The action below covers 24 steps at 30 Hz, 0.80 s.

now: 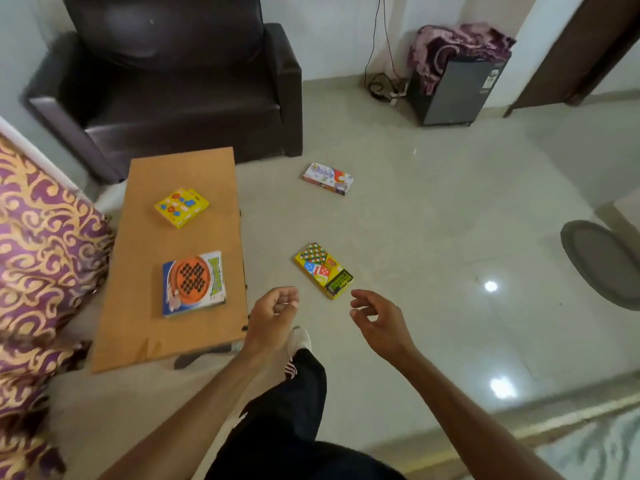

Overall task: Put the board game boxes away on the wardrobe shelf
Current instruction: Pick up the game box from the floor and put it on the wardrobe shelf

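I see a dark armchair (173, 81) at eleven o'clock, a table (138, 323) at nine, glossy floor (450, 220) around them.

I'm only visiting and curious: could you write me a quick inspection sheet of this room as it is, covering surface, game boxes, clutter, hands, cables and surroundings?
Surface: low wooden table on a glossy tiled floor.
Job's things: small yellow box and blue and orange box lie flat on the table; white box and long yellow box lie on the floor, apart.
Clutter: purple blanket heaped on the mini fridge.
Hands: left hand and right hand, fingers loosely curled, holding nothing.
Cables: black cables hang down the wall to a tangle beside the fridge.
Surroundings: dark armchair, patterned bedspread, brown door; no wardrobe in view.
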{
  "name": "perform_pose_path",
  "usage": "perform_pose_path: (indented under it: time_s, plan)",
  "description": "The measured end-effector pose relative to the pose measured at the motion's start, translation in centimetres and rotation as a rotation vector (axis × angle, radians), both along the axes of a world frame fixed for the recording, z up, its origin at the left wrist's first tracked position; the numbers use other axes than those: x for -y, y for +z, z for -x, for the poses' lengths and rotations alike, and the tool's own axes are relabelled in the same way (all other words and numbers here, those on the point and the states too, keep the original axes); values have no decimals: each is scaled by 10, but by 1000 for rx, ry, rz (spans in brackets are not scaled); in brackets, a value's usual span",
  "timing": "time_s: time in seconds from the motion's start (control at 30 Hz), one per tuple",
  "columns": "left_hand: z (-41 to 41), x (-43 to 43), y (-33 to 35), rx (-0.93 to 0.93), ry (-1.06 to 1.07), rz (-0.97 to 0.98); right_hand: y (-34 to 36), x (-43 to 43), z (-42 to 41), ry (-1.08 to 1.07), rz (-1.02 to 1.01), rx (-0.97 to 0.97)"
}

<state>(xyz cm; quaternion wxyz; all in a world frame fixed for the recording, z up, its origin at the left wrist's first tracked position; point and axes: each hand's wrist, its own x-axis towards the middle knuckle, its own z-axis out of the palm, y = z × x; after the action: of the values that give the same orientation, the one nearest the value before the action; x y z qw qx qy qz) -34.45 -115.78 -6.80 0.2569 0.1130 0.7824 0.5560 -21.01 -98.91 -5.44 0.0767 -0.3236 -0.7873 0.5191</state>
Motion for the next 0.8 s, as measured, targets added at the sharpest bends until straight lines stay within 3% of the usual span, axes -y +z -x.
perform_pose_path:
  time_s: [0.2,0.53,0.8]
  plan:
    - [193,-126,11,-42,-19,4,8,-124,178,34,-39,19]
    - [430,-327,1,-10,-5,33,-5,-316,430,75,-7,57]
    - [652,-550,-122,84,90,182,-143,-554,687,196,-33,217]
